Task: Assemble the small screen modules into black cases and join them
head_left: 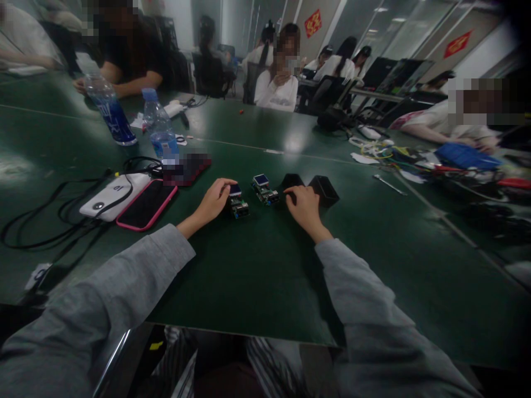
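Observation:
My left hand [212, 200] has its fingers curled at the left and far edge of a small green circuit board [239, 209] with a little dark screen. The board rests on the table. A second, similar circuit board [265, 190] lies just to its right, untouched. My right hand [305, 207] hovers low with bent fingers slightly apart, nothing visible in them. Its fingertips point toward the second board. Two black box-like pieces, one [291, 179] behind its fingers and another [326, 189] beside its knuckles, stand on the table; contact with them cannot be made out.
On the green table [249, 282], left, lie a pink-cased phone [148, 205], a white device [110, 196] and black cables. Two bottles [110, 113] [160, 130] stand behind. Tangled cables [468, 166] and a thin metal tool [390, 185] lie right. Several people sit around.

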Demonstrator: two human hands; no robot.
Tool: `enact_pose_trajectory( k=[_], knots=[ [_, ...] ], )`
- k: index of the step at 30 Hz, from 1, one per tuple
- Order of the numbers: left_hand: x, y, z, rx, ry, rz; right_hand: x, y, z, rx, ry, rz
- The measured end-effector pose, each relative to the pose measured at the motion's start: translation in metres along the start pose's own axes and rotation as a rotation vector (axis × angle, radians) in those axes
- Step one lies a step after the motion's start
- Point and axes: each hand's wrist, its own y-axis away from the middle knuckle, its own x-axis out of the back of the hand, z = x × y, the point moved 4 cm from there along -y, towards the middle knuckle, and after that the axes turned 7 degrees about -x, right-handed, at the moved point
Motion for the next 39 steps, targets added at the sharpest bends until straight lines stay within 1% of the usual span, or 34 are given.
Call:
enact_pose_trajectory(
  k=[10, 25, 39],
  knots=[
    [-0.0001, 0.0009, 0.0002, 0.021, 0.013, -0.015, 0.0010, 0.0004, -0.0009, -0.006, -0.003, 0.004],
    [-0.0005, -0.0004, -0.0003, -0.017, -0.026, -0.002, -0.0002, -0.0001, -0.0001, -0.012, 0.005, 0.002],
    [0.0004, 0.0011, 0.0033, 0.032, -0.009, -0.025, 0.0038, 0.0005, -0.0015, -0.015, -0.026, -0.022]
  ],
)
